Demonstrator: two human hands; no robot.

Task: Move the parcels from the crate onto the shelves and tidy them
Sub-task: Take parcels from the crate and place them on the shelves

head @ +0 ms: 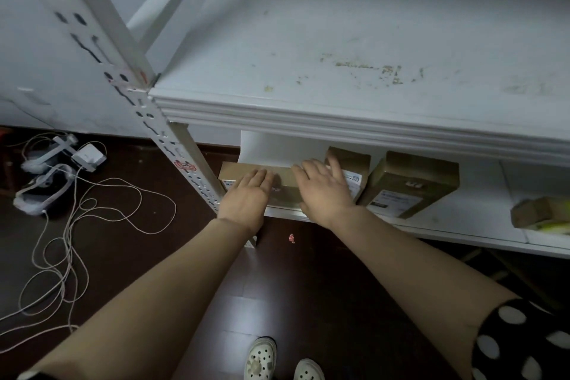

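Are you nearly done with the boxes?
Partly. An upright parcel, a bigger parcel and a small parcel already sit on the lower shelf. The left hand and right hand rest open on a flat parcel at its left end, seemingly squaring it up. The crate is out of view, so what's left is unclear.

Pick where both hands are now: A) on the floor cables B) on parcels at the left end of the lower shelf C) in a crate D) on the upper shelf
B: the left hand lies with straight fingers on the flat brown parcel, and the right hand lies right beside it, at the left end of the lower shelf.
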